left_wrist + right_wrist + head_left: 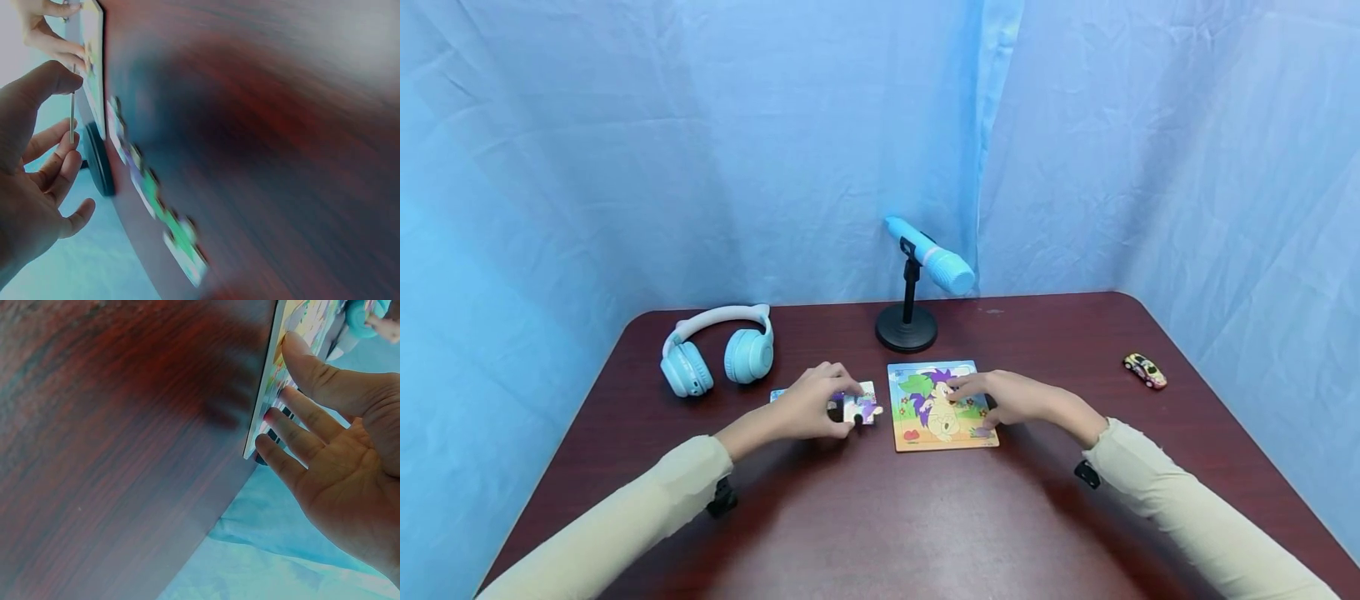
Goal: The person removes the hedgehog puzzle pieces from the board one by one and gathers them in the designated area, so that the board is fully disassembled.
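My left hand (814, 406) pinches a jigsaw piece (72, 115) between thumb and fingers; the left wrist view shows it edge-on, raised off the table. Below it, several more jigsaw pieces (156, 195) lie in a slanting row on the tabletop, partly covered by this hand in the head view. To their right is a square puzzle board (917, 437) with a purple-spined hedgehog picture and a green leaf. Over its right side reaches my right hand (1017, 397), fingers spread and loosely bent, fingertips right at the board's surface, holding nothing.
Blue cat-ear headphones (748, 357) lie at the back left of the dark wooden table (895, 525). Behind the board, a blue microphone (931, 257) stands on a round black base (907, 330). A small toy car (1145, 371) is at the far right. Blue curtains (820, 150) surround the table.
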Demonstrator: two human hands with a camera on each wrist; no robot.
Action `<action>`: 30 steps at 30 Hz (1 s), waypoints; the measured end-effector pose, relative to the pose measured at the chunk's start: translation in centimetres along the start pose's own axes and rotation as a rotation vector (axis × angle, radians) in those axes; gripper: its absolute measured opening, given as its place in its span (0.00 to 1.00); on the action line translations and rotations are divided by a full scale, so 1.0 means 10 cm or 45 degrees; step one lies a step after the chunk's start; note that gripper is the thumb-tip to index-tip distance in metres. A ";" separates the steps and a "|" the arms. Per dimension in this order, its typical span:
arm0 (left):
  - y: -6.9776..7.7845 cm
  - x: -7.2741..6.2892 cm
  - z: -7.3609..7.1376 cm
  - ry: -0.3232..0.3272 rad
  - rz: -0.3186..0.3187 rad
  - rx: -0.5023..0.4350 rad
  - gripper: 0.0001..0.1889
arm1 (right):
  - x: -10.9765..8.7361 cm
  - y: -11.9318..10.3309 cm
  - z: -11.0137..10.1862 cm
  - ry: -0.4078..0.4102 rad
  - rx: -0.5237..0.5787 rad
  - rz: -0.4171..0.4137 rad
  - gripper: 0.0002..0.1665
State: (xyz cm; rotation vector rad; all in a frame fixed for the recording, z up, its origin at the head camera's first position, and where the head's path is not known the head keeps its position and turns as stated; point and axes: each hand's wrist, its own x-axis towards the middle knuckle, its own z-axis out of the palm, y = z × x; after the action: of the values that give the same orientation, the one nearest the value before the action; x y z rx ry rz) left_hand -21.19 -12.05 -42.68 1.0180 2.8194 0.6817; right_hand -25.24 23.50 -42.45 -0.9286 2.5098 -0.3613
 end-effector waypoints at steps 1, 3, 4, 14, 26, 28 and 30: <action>-0.03 -0.06 -0.02 0.013 0.000 0.001 0.21 | 0.00 0.00 0.00 0.001 0.001 0.000 0.37; -0.09 -0.18 -0.06 0.032 -0.005 0.004 0.20 | 0.00 0.00 0.00 0.003 -0.002 -0.007 0.37; -0.12 -0.23 -0.07 0.041 -0.007 0.005 0.20 | 0.00 0.00 0.00 0.002 -0.003 -0.008 0.37; -0.41 -0.67 -0.16 0.049 -0.067 0.029 0.18 | 0.00 0.00 -0.01 -0.006 0.010 0.006 0.37; -0.54 -0.90 -0.22 -0.037 -0.075 0.044 0.18 | 0.01 -0.01 -0.02 -0.009 0.006 -0.014 0.36; -0.54 -0.90 -0.22 -0.054 -0.074 0.041 0.18 | 0.00 -0.01 -0.02 -0.008 0.004 -0.016 0.36; -0.55 -0.89 -0.21 -0.072 -0.075 0.036 0.18 | 0.00 -0.02 -0.03 -0.009 0.007 -0.011 0.36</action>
State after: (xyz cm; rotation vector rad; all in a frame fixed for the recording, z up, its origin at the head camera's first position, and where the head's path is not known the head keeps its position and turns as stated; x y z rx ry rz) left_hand -17.97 -22.15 -43.89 0.9388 2.8058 0.5992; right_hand -25.27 23.42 -42.14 -0.9368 2.4983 -0.3667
